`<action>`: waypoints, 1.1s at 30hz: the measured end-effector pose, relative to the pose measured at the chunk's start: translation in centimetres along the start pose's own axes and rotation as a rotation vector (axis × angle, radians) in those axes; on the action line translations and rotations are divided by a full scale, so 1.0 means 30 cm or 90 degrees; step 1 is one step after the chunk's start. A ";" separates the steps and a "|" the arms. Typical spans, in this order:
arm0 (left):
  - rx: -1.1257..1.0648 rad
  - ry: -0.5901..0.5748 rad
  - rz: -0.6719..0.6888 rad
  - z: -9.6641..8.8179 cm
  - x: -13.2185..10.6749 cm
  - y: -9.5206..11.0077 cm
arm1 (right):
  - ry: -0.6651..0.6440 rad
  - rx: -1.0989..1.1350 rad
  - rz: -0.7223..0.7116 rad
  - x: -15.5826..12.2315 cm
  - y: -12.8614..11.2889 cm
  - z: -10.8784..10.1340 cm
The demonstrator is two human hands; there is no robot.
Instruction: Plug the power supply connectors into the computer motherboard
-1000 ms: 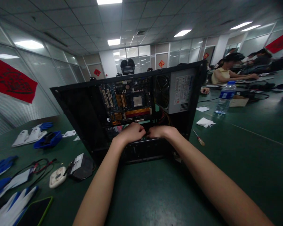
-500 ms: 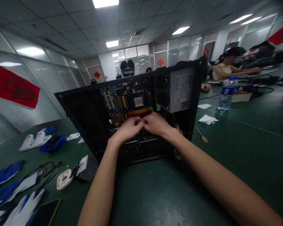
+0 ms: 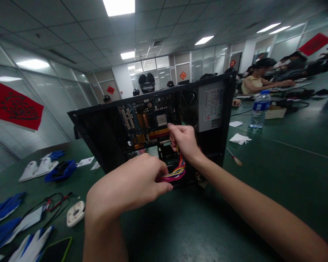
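Observation:
A black computer case [image 3: 153, 95] stands open in front of me, tilted slightly. Inside are the motherboard [image 3: 150, 123] and, at the upper right, a silver power supply [image 3: 211, 107]. My left hand [image 3: 133, 178] is in front of the case's lower edge, with thumb and fingers closed round a bundle of multicoloured power cables [image 3: 177, 174]. Just below the processor socket, my right hand [image 3: 184, 142] is curled round the upper part of the same bundle. Its fingers hide the cable end, so any plug there is not visible.
Right of the case lie a screwdriver [image 3: 234, 157], a crumpled tissue [image 3: 239, 139] and a water bottle [image 3: 259, 109]. On the left are a blue tray [image 3: 60, 171], gloves [image 3: 30, 245], a white round-cornered object [image 3: 75, 214] and a phone [image 3: 56, 250]. Other people sit at the back right.
My left hand has moved down and toward me, drawing a loop of coloured cables out in front of the case. The right hand has risen slightly and turned into a fist.

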State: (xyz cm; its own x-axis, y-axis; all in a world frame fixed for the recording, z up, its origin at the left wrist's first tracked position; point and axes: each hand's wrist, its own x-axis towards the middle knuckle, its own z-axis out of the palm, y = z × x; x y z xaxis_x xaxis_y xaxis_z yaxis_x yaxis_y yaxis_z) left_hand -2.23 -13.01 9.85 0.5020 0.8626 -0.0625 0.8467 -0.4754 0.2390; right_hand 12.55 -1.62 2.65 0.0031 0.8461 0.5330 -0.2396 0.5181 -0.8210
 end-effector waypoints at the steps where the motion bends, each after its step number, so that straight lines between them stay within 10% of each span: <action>1: -0.010 0.010 0.012 -0.004 -0.016 0.003 | -0.008 -0.024 0.004 0.001 -0.001 -0.002; 8: -0.082 0.042 0.030 -0.046 -0.064 -0.049 | -0.338 -0.643 -0.107 -0.068 -0.189 -0.023; 13: -0.094 0.037 0.046 -0.066 -0.036 -0.065 | -0.531 -0.614 -0.126 -0.146 -0.300 -0.030; 21: -0.174 0.169 0.073 -0.090 -0.027 -0.045 | -0.487 -0.511 -0.107 -0.129 -0.304 -0.053; 28: -0.245 0.088 0.123 -0.094 -0.014 -0.075 | -0.383 -0.308 -0.151 -0.117 -0.363 -0.111; 33: -0.248 0.166 0.139 -0.086 0.017 -0.037 | -0.348 -0.294 -0.173 -0.111 -0.364 -0.121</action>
State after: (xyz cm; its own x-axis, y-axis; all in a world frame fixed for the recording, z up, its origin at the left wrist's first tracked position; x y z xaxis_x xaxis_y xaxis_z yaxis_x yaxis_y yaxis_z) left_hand -3.37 -11.60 12.05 0.5571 0.7883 0.2611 0.5733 -0.5926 0.5658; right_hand 18.68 -9.64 9.09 -0.5055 0.5619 0.6548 0.1316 0.8002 -0.5851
